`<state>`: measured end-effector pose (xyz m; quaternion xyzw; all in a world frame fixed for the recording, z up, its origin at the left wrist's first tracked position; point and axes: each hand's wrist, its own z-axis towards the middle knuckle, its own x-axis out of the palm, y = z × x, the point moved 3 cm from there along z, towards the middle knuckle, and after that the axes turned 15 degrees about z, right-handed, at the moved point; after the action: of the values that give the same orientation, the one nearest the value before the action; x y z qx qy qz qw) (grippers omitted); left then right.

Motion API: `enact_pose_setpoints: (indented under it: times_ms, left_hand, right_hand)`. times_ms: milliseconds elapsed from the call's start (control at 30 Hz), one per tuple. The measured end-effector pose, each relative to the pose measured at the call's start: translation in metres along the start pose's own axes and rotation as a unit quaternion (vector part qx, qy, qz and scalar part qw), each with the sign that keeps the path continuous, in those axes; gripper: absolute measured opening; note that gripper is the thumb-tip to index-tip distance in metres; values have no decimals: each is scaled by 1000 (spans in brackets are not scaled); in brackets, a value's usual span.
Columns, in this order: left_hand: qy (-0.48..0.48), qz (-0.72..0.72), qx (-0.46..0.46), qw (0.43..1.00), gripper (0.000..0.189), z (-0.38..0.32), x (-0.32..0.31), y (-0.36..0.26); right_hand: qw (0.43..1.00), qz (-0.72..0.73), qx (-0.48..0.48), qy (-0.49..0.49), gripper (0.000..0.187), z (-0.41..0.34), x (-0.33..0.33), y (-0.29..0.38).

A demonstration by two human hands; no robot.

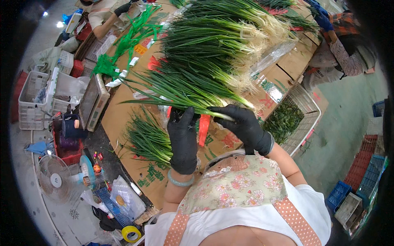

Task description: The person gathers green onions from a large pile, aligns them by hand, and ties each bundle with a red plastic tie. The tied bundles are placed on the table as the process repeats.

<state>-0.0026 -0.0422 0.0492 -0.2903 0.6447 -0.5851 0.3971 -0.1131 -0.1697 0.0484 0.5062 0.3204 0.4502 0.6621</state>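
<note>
A few green onions (181, 103) are held between my two black-gloved hands, their leaves pointing left. My left hand (184, 138) grips them around the middle, thumb on top. The pale root end lies in the fingers of my right hand (246, 126). Just beyond my hands, a large pile of green onions (209, 46) covers the cardboard tabletop (118, 110), roots to the right. A smaller bunch (150, 138) lies left of my left hand and is partly hidden by it. Between my hands a red strip (203, 129) shows.
A white plastic basket (311, 123) of green trimmings stands at the table's right edge. To the left are a scale (95, 103), green netting ties (123, 46), a fan (55, 180) and a tape roll (131, 234). Two other people (104, 18) work across the table.
</note>
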Motion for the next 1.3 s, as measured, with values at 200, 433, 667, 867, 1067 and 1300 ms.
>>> enact_pose_setpoints:
  times_ms: [200, 433, 667, 867, 1067, 1300]
  left_hand:
    - [98, -294, -99, 946, 31, -8, -12, 6]
    - [58, 31, 74, 995, 30, -9, -12, 17]
    - [-40, 295, 155, 942, 27, -7, -15, 19]
    - [-13, -33, 1, 999, 28, -2, -12, 35]
    - [-1, 127, 73, 989, 30, -3, -7, 33]
    - [-29, 64, 39, 997, 25, -11, -2, 46]
  right_hand:
    - [944, 241, 223, 39, 22, -3, -3, -21]
    - [949, 250, 190, 15, 29, 2, 0, -29]
    - [961, 205, 180, -40, 28, 6, -13, -44]
    - [950, 246, 162, -99, 22, 6, -22, -45]
    - [978, 125, 138, -98, 13, 4, -9, -55]
    - [968, 75, 88, -222, 9, -4, -4, -69]
